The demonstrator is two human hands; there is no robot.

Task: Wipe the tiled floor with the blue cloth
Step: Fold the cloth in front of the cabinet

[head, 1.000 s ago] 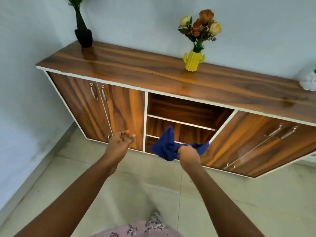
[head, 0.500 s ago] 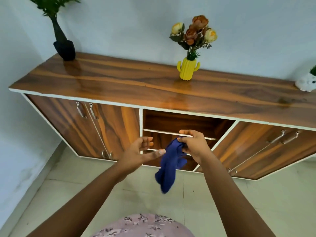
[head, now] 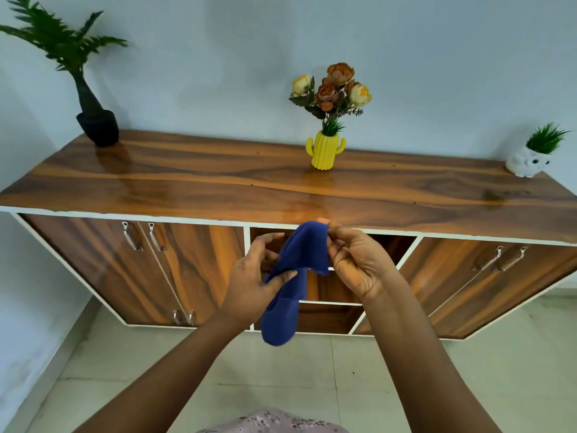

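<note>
The blue cloth (head: 293,276) hangs in the air in front of the wooden sideboard, held up between both hands. My right hand (head: 356,260) pinches its top corner with thumb and fingertips. My left hand (head: 253,282) grips the cloth's left side, thumb pressed across the fabric. The lower end of the cloth dangles loose above the pale tiled floor (head: 312,376). Both forearms reach up from the bottom of the view.
A long wooden sideboard (head: 218,179) stands against the wall, with shut doors left and right and open shelves in the middle. On it stand a black potted plant (head: 96,126), a yellow cactus vase (head: 326,150) with flowers and a small white planter (head: 527,160).
The cloth has been raised from near floor level to chest height. My left hand, open and apart before, now grips the cloth. The view has tilted up.
</note>
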